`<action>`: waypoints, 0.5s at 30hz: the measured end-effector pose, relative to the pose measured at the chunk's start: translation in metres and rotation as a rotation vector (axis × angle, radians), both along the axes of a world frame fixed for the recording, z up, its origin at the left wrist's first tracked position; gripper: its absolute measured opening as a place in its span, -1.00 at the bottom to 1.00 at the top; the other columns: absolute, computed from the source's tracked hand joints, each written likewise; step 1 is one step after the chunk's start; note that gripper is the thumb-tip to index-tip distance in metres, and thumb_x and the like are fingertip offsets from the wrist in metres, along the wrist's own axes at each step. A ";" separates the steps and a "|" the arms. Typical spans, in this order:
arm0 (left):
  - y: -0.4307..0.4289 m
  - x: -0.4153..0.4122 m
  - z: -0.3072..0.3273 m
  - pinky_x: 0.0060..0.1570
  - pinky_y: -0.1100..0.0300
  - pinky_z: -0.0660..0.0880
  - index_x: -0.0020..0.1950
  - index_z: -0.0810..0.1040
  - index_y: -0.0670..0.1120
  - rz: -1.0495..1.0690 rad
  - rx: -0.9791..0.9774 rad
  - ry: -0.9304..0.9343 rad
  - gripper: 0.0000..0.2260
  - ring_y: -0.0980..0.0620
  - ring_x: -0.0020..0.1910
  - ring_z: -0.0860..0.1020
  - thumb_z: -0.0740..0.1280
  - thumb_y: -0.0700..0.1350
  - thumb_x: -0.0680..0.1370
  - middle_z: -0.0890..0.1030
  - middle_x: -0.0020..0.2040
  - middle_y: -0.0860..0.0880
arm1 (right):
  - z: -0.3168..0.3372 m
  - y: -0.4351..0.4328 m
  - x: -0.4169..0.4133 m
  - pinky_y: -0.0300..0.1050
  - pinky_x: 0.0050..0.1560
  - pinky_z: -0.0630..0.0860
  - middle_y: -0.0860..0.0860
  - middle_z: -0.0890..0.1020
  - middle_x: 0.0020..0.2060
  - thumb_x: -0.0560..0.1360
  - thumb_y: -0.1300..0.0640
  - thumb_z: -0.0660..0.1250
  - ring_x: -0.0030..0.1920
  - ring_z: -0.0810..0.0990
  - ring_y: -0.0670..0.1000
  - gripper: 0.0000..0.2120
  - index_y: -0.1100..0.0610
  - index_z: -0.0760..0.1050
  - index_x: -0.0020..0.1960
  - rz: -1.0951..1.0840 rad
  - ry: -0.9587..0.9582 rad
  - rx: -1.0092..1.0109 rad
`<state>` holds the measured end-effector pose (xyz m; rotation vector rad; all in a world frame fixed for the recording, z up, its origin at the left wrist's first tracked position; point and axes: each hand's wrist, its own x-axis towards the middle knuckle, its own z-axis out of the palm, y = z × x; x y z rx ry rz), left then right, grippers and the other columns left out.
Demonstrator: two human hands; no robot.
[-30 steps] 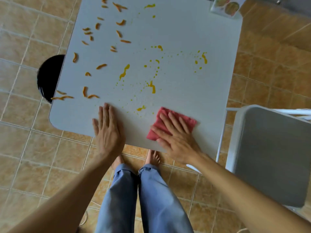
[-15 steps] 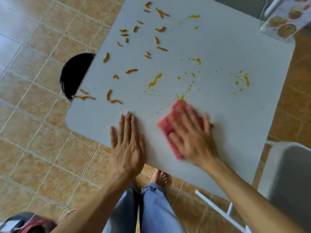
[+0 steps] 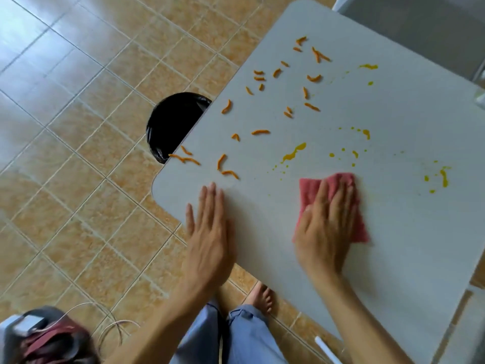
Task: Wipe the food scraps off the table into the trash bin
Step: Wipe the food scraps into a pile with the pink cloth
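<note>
A grey table (image 3: 393, 258) carries several orange food scraps (image 3: 259, 132) on its left half and yellow sauce smears (image 3: 294, 151) in the middle and at the right. My right hand (image 3: 326, 224) presses flat on a red cloth (image 3: 312, 187) near the table's front. My left hand (image 3: 210, 232) lies flat on the table's front left corner, fingers together, holding nothing. A trash bin with a black liner (image 3: 173, 124) stands on the floor, half hidden under the table's left edge.
Tan floor tiles (image 3: 78, 153) surround the table. A dark red bag with white cables (image 3: 47, 337) lies at the bottom left. A grey chair (image 3: 420, 24) stands behind the table. My bare feet (image 3: 259, 298) are under the front edge.
My right hand has pushed the red cloth forward from the table's front edge into the sauce drops, wiping some away. My left hand stays flat. The view has swung left.
</note>
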<state>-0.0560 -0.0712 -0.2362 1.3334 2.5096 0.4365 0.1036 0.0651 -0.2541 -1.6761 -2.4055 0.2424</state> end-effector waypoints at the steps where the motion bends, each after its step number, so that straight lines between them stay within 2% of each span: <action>1: -0.002 -0.012 -0.003 0.54 -0.12 -0.09 0.58 0.06 -0.19 0.062 -0.003 0.007 -0.50 -0.05 0.60 -0.07 -0.03 -0.09 0.65 0.03 0.61 -0.13 | 0.000 -0.017 -0.011 0.29 0.53 0.17 0.32 0.28 0.54 0.62 0.12 0.17 0.58 0.18 0.31 -0.47 0.25 0.28 0.56 0.052 0.012 -0.009; 5: -0.007 -0.052 -0.015 0.55 -0.12 -0.14 0.59 0.02 -0.17 0.244 -0.059 0.005 -0.50 -0.01 0.60 -0.12 -0.03 -0.04 0.67 -0.01 0.61 -0.10 | 0.000 -0.069 -0.033 0.26 0.54 0.19 0.16 0.23 0.59 0.66 -0.05 0.17 0.61 0.12 0.19 -0.49 0.06 0.28 0.58 0.690 0.051 -0.056; 7: -0.009 -0.058 -0.020 0.55 -0.12 -0.15 0.60 -0.04 -0.15 0.218 -0.092 0.011 -0.47 0.01 0.59 -0.17 -0.10 0.04 0.67 -0.08 0.62 -0.07 | -0.004 -0.064 -0.045 0.24 0.53 0.23 0.11 0.25 0.59 0.67 -0.07 0.18 0.61 0.14 0.16 -0.53 -0.01 0.34 0.55 0.828 0.059 -0.040; 11: -0.010 -0.057 -0.024 0.55 -0.13 -0.11 0.60 -0.08 -0.15 0.198 -0.122 0.045 -0.46 0.01 0.59 -0.18 -0.15 0.07 0.67 -0.12 0.62 -0.07 | -0.012 -0.034 -0.080 0.17 0.56 0.20 0.06 0.30 0.57 0.67 -0.07 0.16 0.60 0.19 0.10 -0.58 -0.07 0.40 0.51 0.939 0.107 0.006; 15: -0.011 -0.058 -0.028 0.54 -0.12 -0.14 0.60 -0.11 -0.13 0.204 -0.113 0.045 -0.46 0.03 0.59 -0.21 -0.16 0.08 0.67 -0.13 0.62 -0.06 | -0.017 -0.008 -0.116 0.16 0.54 0.21 0.06 0.32 0.56 0.68 -0.05 0.12 0.59 0.23 0.10 -0.56 0.00 0.38 0.53 0.771 0.110 0.052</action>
